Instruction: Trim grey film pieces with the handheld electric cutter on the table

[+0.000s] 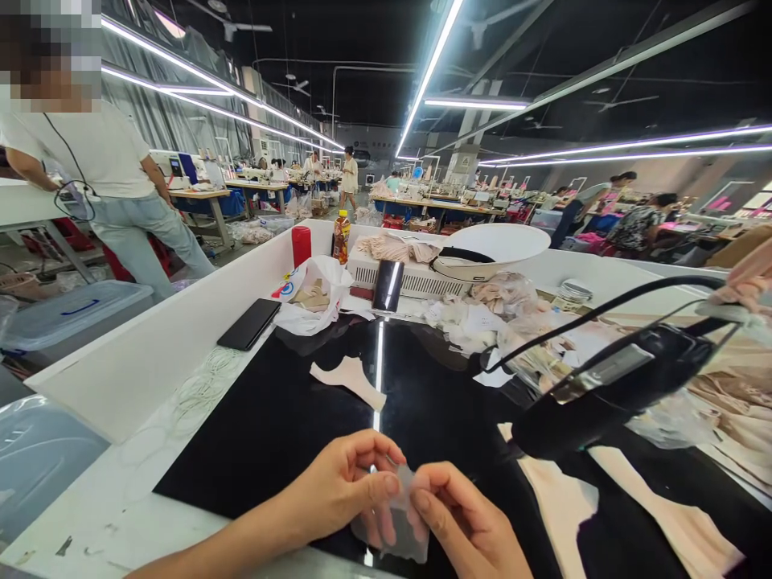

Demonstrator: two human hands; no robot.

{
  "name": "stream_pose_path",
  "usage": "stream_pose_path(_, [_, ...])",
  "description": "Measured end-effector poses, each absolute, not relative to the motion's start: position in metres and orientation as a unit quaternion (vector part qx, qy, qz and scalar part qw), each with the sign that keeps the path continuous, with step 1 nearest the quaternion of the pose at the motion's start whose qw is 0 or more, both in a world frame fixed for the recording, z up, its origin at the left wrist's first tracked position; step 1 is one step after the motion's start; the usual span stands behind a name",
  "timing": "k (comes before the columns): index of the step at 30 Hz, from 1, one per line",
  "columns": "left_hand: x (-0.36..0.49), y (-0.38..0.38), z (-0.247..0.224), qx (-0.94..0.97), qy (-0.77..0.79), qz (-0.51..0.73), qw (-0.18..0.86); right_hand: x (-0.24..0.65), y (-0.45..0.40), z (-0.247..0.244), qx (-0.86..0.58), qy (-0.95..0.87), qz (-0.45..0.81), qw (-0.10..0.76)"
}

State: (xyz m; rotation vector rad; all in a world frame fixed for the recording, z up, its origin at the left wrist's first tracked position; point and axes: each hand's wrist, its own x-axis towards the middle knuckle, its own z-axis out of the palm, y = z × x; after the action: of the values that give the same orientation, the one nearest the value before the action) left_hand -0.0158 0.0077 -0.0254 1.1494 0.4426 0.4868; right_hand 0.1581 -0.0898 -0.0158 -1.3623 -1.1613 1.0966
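Both hands meet low in the centre of the head view, over a glossy black sheet (pixel 265 418). Thumb and fingers of my left hand (pixel 362 490) pinch the upper left edge of a small translucent piece (pixel 405 531). My right hand (pixel 461 523) pinches the same piece along its right side. A curved beige fabric piece (pixel 350 379) lies flat on the black sheet beyond my hands. Two more beige pieces, one near (pixel 558 503) and one farther right (pixel 669 507), lie right of my right hand.
A black lamp-like device (pixel 609 394) with a cable overhangs the right side. Behind the sheet are a black phone-like slab (pixel 248 324), a plastic bag (pixel 314 297), a bottle (pixel 341 237), a red container (pixel 301 245) and fabric scraps (pixel 470 322). A person (pixel 114 169) stands at left.
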Motion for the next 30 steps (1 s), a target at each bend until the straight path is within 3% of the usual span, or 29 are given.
stream_pose_path(7, [-0.012,0.007,-0.022,0.547,0.319,0.211,0.745,0.157,-0.094,-0.03,-0.585,-0.421,0.406,0.562])
stream_pose_path(15, [-0.015,0.006,-0.03,0.611,0.373,0.226,0.661,0.178,-0.089,-0.043,-0.612,-0.611,0.25,0.435])
stream_pose_path(24, [-0.022,0.005,-0.028,0.845,0.384,0.186,0.323,0.185,-0.083,-0.058,-0.589,-0.728,0.051,0.347])
stream_pose_path(30, [-0.023,0.005,-0.036,0.893,0.357,0.155,0.226,0.186,-0.08,-0.061,-0.572,-0.767,-0.019,0.289])
